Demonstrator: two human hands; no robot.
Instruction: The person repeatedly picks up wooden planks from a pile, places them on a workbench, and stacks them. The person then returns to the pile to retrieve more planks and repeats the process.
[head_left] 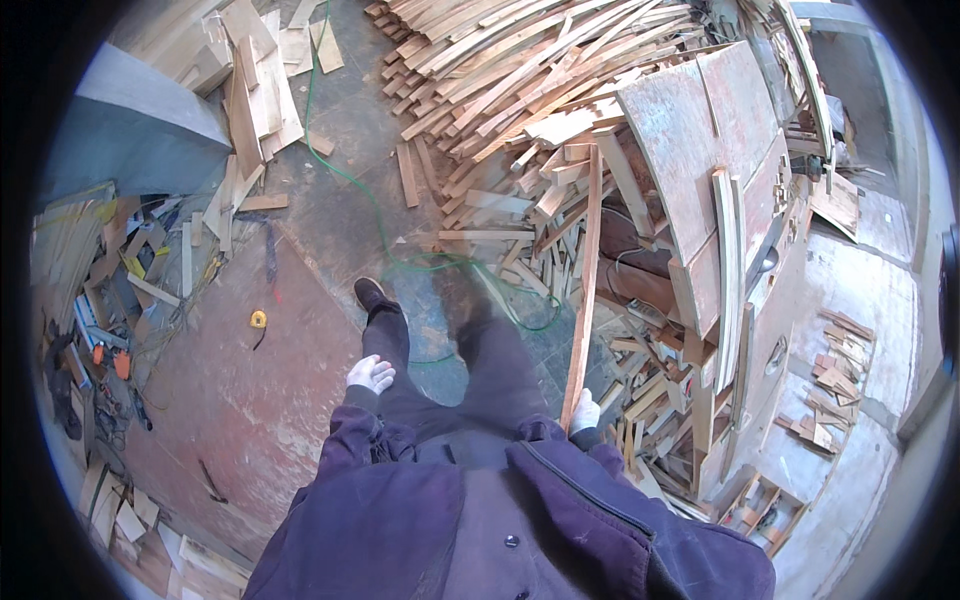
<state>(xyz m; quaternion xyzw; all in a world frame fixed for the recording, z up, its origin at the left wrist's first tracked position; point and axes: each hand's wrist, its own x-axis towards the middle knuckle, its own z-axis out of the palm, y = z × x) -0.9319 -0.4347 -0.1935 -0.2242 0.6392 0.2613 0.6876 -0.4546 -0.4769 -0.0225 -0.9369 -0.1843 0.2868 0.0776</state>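
Note:
My right hand (584,411), in a white glove, is closed around the lower end of a long wooden strip (588,270). The strip stands out in front of me, its far end near a big heap of cut wood. White-gloved too, my left hand (371,374) hangs beside my left thigh with its fingers loosely bent and slightly apart. Nothing shows in it. One dark shoe (370,292) is seen ahead of me; my other foot is blurred.
A stack of long wooden strips (520,70) fills the far side. To my right stands a worn wooden workbench (700,170) with offcuts around it. A green hose (375,200) winds over the floor by my feet. At left, a yellow tape measure (258,319) lies on a reddish board (220,400).

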